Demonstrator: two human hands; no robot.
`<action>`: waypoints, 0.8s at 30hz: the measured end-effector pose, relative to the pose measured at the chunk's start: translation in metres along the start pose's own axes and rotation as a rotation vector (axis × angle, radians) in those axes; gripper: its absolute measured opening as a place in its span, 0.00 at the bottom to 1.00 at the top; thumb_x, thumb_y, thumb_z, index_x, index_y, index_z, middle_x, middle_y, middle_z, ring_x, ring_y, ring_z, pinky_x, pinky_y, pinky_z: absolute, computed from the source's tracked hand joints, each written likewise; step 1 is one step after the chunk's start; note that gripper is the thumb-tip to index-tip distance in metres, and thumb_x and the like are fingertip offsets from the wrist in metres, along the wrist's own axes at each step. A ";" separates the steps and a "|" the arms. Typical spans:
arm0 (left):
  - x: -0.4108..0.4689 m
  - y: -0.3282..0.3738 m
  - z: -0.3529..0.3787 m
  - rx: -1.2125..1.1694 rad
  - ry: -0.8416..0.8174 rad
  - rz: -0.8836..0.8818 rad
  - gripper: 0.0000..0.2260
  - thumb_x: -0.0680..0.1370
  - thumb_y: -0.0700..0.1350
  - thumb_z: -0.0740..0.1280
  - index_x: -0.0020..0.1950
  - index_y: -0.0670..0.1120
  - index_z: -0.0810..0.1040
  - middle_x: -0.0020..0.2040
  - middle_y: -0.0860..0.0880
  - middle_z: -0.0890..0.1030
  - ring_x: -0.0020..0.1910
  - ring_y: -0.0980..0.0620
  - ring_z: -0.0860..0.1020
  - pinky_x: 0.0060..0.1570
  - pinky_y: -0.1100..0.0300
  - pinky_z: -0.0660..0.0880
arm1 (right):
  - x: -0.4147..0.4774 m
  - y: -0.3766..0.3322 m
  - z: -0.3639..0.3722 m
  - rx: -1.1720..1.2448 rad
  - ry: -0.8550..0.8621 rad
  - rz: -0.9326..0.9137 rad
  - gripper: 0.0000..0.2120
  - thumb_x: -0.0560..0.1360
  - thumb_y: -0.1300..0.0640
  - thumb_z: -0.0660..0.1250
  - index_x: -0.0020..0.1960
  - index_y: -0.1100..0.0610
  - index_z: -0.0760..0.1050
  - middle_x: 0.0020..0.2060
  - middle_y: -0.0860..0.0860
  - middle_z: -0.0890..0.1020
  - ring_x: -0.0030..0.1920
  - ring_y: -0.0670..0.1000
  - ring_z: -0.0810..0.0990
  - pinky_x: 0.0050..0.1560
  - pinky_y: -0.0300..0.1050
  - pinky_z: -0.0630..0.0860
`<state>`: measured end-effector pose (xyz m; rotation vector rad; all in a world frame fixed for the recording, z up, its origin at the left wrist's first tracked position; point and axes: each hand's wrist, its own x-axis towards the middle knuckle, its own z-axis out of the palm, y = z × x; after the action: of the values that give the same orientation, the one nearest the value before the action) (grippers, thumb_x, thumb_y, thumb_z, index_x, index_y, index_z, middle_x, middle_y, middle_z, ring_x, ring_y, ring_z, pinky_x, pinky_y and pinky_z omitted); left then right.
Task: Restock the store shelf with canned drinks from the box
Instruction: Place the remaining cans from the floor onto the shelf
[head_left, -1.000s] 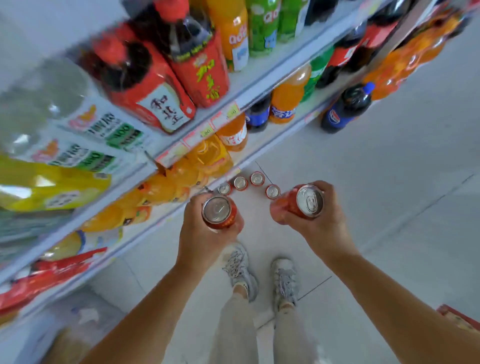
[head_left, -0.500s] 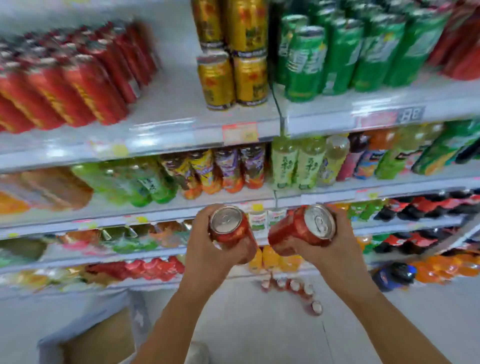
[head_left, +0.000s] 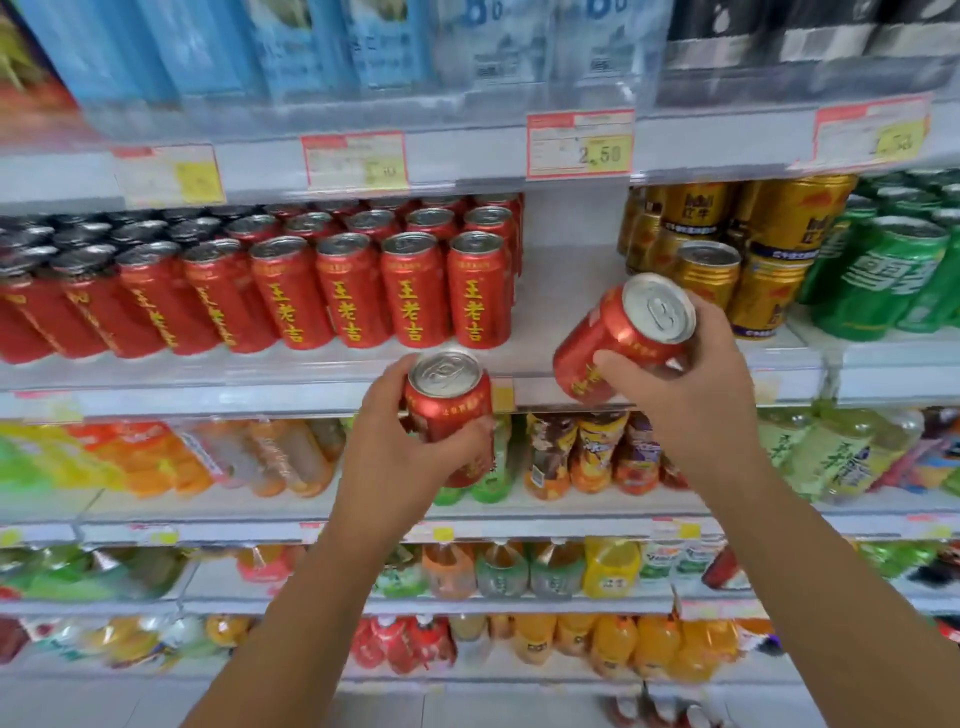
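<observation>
- red can (head_left: 451, 402) upright in the left hand (head_left: 392, 457), fingers wrapped round its body, in front of the shelf edge (head_left: 260, 389).
- second red can (head_left: 618, 343) tilted in the right hand (head_left: 696, 410), gripped round the middle, before the bare gap (head_left: 563, 291) beside the red row (head_left: 410, 296).
- likely full: rigid, weighty, smooth-walled; hold mid-body, not the rim.

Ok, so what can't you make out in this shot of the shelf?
Head view throughout:
- The box: outside the frame.
- Price tag: print blurred.
- Floor cans: cut off by the bottom edge.
- The can in the left hand: label partly covered by that hand.
- Top-shelf packs: tops cut off, blurred.
</observation>
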<state>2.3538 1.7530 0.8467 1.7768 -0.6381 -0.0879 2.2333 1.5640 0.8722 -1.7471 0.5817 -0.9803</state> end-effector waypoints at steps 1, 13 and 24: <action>0.008 -0.001 -0.006 -0.001 0.002 0.002 0.24 0.67 0.46 0.78 0.57 0.63 0.73 0.48 0.64 0.80 0.45 0.68 0.79 0.41 0.74 0.74 | 0.010 -0.003 0.009 -0.006 0.003 -0.012 0.32 0.66 0.56 0.77 0.66 0.46 0.69 0.55 0.37 0.77 0.53 0.33 0.76 0.47 0.25 0.73; 0.046 -0.012 0.008 -0.043 0.105 -0.040 0.26 0.67 0.49 0.78 0.63 0.57 0.74 0.50 0.60 0.82 0.46 0.66 0.79 0.47 0.67 0.74 | 0.122 0.026 0.053 -0.181 -0.063 0.009 0.34 0.67 0.52 0.77 0.67 0.52 0.65 0.56 0.46 0.76 0.58 0.47 0.76 0.59 0.44 0.72; 0.056 -0.002 0.018 -0.109 0.152 0.001 0.25 0.69 0.46 0.76 0.65 0.52 0.74 0.51 0.58 0.82 0.48 0.64 0.81 0.43 0.75 0.74 | 0.149 0.056 0.056 -0.289 -0.193 0.034 0.35 0.67 0.53 0.78 0.68 0.55 0.64 0.64 0.52 0.76 0.62 0.52 0.76 0.64 0.50 0.72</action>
<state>2.3949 1.7116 0.8538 1.6600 -0.5156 0.0129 2.3659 1.4598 0.8629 -2.0532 0.6503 -0.7189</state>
